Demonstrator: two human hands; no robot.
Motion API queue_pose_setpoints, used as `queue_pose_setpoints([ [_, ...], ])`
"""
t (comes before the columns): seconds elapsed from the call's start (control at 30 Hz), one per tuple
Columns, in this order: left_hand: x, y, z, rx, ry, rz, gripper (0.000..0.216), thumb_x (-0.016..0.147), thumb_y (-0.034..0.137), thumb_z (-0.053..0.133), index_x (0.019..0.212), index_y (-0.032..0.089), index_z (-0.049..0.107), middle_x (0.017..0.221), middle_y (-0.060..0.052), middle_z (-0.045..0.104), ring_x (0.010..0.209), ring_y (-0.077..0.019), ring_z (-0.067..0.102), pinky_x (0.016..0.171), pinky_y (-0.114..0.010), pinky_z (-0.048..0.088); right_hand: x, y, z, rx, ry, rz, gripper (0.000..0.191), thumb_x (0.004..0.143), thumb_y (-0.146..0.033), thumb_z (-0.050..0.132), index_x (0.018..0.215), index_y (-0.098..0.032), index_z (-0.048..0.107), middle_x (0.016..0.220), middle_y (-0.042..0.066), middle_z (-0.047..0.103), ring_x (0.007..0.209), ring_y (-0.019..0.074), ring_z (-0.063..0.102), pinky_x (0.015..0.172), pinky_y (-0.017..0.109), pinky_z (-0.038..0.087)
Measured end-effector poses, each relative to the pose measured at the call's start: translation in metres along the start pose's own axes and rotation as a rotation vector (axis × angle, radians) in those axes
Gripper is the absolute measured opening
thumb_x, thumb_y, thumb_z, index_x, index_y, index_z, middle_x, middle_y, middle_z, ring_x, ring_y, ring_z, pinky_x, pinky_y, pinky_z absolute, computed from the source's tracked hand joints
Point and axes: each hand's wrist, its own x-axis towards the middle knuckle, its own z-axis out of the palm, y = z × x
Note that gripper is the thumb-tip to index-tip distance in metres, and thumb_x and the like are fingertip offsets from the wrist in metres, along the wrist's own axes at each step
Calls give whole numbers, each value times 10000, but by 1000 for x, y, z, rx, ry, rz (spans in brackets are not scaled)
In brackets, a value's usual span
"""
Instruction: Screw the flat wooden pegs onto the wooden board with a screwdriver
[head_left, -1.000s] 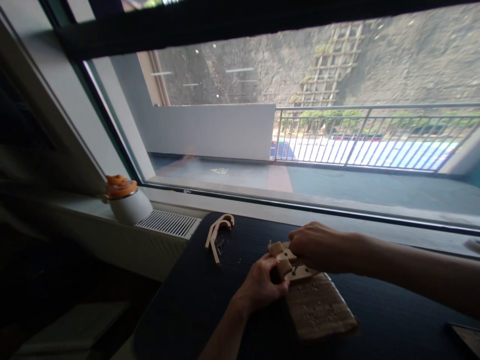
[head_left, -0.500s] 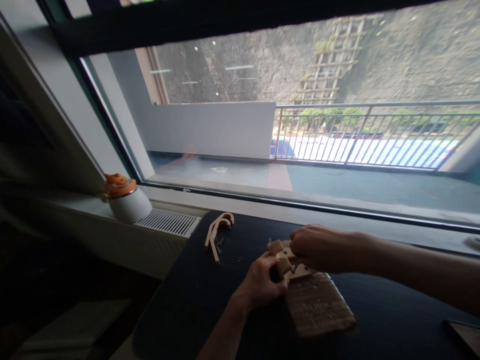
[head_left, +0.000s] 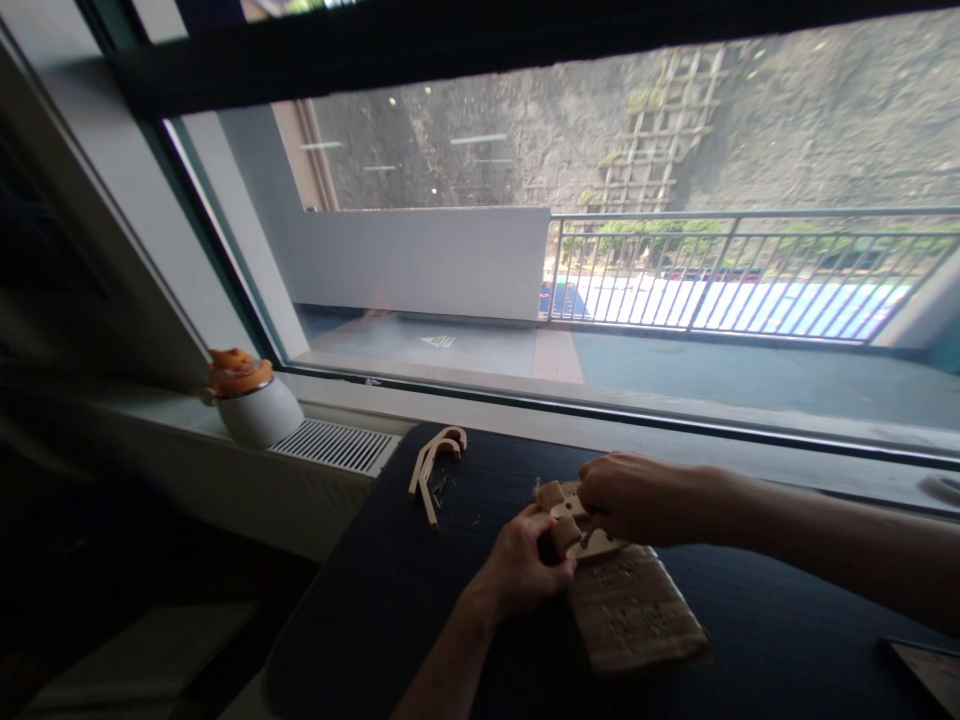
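Observation:
My left hand (head_left: 521, 562) is closed on the curved end of a wooden hook (head_left: 596, 545), pressing it against a wooden board (head_left: 637, 612). Beside it, farther back on the board, lies a second wooden hook (head_left: 551, 494) with a screw hole in it. Over both hooks my right hand (head_left: 626, 495) is curled into a fist, and what it holds is hidden by the fingers. A small dark metal tip or screw shows just under that fist. Rows of small holes or marks run across the board's near part.
Two loose wooden hooks (head_left: 433, 465) lie at the dark table's (head_left: 375, 590) far left, with several screws (head_left: 440, 490) beside them. A white pot with an orange top (head_left: 259, 400) stands on the vented ledge. A window borders the table's back. A dark-edged flat object (head_left: 926, 675) lies at right.
Both hands keep their places on the hooks and the board. The view has shifted only slightly.

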Motion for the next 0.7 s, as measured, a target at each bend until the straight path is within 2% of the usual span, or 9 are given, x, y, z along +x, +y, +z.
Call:
queue_pose_setpoints([
  [0.23,0,-2,0,24,5,4,211,686,174,658,897,166,673,1101,-58,622,994,-205,596,898,-265,481,1,1,-1,24,15,55,234,803,-198,506,720,-120,710,708,89,690,615,146,595,512,236,315],
  [0.37,0,-2,-1,19,6,2,218,691,182,662,908,169,673,1107,-54,619,1000,-199,597,901,-251,478,0,4,-2,4,58,81,242,800,-285,522,752,-154,719,705,85,699,641,180,616,533,262,309],
  [0.47,1,-1,-2,19,1,11,236,686,174,663,922,167,675,1113,-54,619,997,-194,594,902,-245,474,0,5,-4,-1,42,48,213,700,-229,597,875,-207,718,820,62,720,736,203,640,566,267,314],
  [0.53,1,-1,-2,25,2,12,227,686,171,663,912,162,674,1101,-55,620,983,-191,595,895,-244,476,1,5,-6,-24,12,29,235,666,-156,595,860,-213,715,872,58,718,770,198,643,574,265,313],
  [0.7,0,-3,-1,30,6,-5,202,696,179,659,897,162,669,1079,-50,618,967,-185,597,883,-240,481,3,2,-7,-107,-13,-2,160,724,-129,559,737,-167,714,793,74,707,701,170,628,547,262,295],
])
